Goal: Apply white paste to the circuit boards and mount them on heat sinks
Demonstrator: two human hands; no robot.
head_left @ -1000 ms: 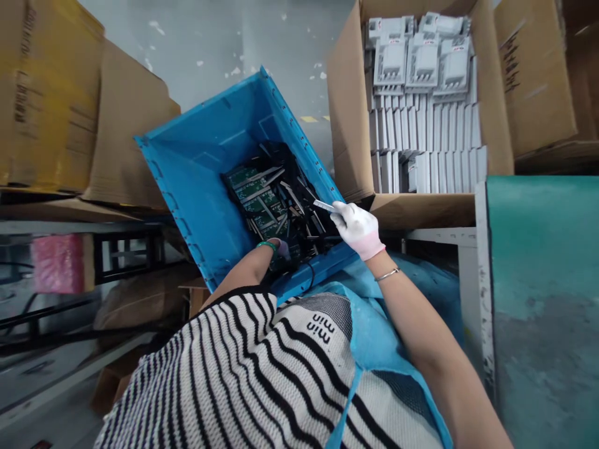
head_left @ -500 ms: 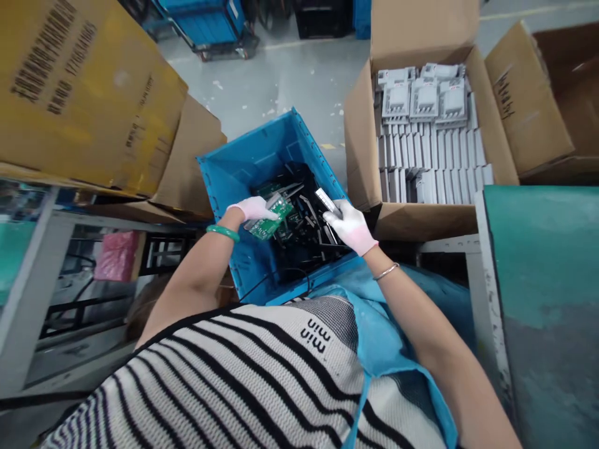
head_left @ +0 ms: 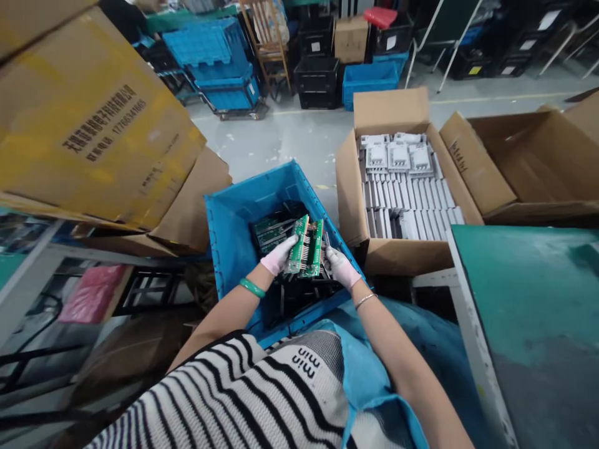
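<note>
Both of my hands wear pale gloves and meet over a blue plastic crate (head_left: 234,218). My left hand (head_left: 277,257) and my right hand (head_left: 340,267) are closed on a small stack of green circuit boards (head_left: 307,247), held upright on edge between them. More green boards and black parts (head_left: 271,232) lie in the crate beneath. A green bangle sits on my left wrist and a thin bracelet on my right.
An open cardboard box (head_left: 388,112) packed with several grey-white housings (head_left: 406,187) stands right of the crate. A second open box (head_left: 528,168) is beyond it. A green-topped table (head_left: 528,299) is at right. Yellow-brown cartons (head_left: 93,137) lean at left. Blue and black crates line the far floor.
My left hand lifted a green board out of the crate and brought it to my right hand; both now grip the boards together. The view tilted upward, showing more of the room.
</note>
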